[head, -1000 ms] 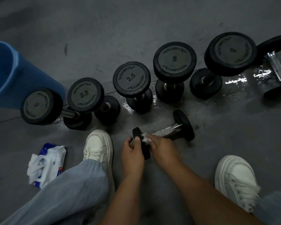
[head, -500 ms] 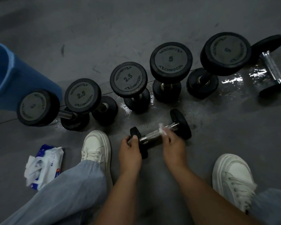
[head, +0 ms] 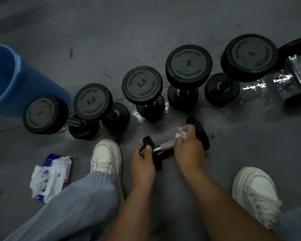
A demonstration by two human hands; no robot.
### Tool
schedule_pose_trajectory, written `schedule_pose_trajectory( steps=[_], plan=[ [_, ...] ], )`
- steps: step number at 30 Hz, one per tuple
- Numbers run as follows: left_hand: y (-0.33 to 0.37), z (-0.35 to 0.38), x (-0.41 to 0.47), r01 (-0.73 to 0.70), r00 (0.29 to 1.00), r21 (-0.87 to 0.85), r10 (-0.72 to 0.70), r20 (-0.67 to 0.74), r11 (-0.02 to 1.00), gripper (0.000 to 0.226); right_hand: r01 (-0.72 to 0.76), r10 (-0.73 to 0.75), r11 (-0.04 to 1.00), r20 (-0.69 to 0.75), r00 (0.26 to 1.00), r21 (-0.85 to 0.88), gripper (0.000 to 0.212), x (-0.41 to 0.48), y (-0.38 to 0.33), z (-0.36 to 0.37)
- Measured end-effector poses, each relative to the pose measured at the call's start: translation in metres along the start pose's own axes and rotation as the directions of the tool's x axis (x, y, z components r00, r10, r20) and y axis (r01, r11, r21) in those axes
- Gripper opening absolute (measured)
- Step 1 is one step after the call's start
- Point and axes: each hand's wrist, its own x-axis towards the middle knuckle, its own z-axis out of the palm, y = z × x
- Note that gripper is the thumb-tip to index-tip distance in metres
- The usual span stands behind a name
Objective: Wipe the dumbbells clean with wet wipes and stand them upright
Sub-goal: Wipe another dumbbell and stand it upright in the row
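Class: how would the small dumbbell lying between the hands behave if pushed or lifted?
Likely to roll: the dumbbell lies sideways on round heads, held by the left hand. Probably heavy for its size: metal bar, thick heads. The knurled bar should resist slipping, though the wipe may dampen it.

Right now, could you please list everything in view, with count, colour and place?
Standing dumbbells: five, black, in a row across the middle.
Lying dumbbell: one, black, chrome handle, far right.
Small dumbbell: one, black, chrome handle, lying between the hands.
Wet wipe: one, white, against its handle.
Wipes pack: one, white and blue, lower left.
Bucket: one, blue, far left.
Shoes: two, white, flanking the arms.
Left hand: grips the small dumbbell's near end.
Right hand: holds the wet wipe.
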Motion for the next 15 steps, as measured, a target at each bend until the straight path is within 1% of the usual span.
schedule_pose_trajectory(
  steps=[1,2,3,4,5,6,8,9,10,11,12,13,14,15],
  plan=[
    [0.001,0.000,-0.001,-0.003,1.000,-0.001,0.003,0.000,1.000,0.026,-0.037,0.039,0.998,0.041,0.998,-0.043,0.014,0.001,0.002,0.000],
    [0.001,0.000,-0.002,-0.004,1.000,-0.004,0.004,-0.001,1.000,0.025,-0.008,0.018,0.996,0.117,0.993,-0.090,0.016,0.001,0.001,0.002],
    [0.002,0.000,-0.002,-0.008,1.000,-0.003,0.008,0.001,1.000,0.026,0.065,-0.042,0.992,0.210,0.977,-0.105,0.019,0.000,0.001,0.005],
    [0.002,0.000,-0.001,-0.009,1.000,0.002,0.009,0.004,1.000,0.025,0.120,-0.092,0.989,0.274,0.957,-0.086,0.020,-0.003,-0.002,0.006],
    [0.003,-0.001,-0.001,-0.011,1.000,0.008,0.011,0.005,1.000,0.024,0.137,-0.113,0.989,0.297,0.948,-0.062,0.020,-0.005,-0.003,0.007],
    [0.003,-0.001,-0.001,-0.013,1.000,0.010,0.013,0.004,1.000,0.022,0.113,-0.096,0.992,0.263,0.960,-0.051,0.020,-0.004,0.000,0.006],
    [0.003,-0.001,-0.002,-0.021,1.000,0.012,0.021,-0.001,1.000,0.018,0.017,-0.016,1.000,0.082,0.997,-0.011,0.018,-0.001,0.009,0.005],
    [0.003,-0.001,-0.003,-0.027,1.000,0.017,0.027,-0.002,0.999,0.018,0.008,-0.007,1.000,0.068,0.998,-0.012,0.018,-0.003,0.011,0.007],
    [0.003,-0.002,-0.003,-0.028,1.000,0.017,0.027,0.000,0.999,0.019,0.059,-0.054,0.998,0.151,0.987,-0.027,0.017,-0.007,0.010,0.011],
    [0.004,-0.002,-0.004,-0.025,1.000,0.006,0.025,0.005,1.000,0.020,0.146,-0.134,0.989,0.262,0.956,-0.025,0.016,-0.012,0.008,0.016],
    [0.003,-0.002,-0.004,-0.020,1.000,-0.008,0.020,0.010,1.000,0.021,0.198,-0.185,0.980,0.319,0.930,-0.011,0.017,-0.015,0.004,0.019],
    [0.003,-0.002,-0.003,-0.016,1.000,-0.017,0.017,0.013,1.000,0.021,0.193,-0.184,0.981,0.308,0.933,0.004,0.017,-0.013,0.002,0.018],
    [0.003,-0.002,-0.003,-0.013,1.000,-0.022,0.014,0.015,1.000,0.021,0.132,-0.136,0.991,0.235,0.962,0.035,0.018,-0.008,0.003,0.016],
    [0.003,-0.002,-0.003,-0.015,1.000,-0.026,0.015,0.014,1.000,0.021,0.064,-0.073,0.995,0.118,0.990,0.081,0.017,-0.003,0.006,0.012]
  ],
)
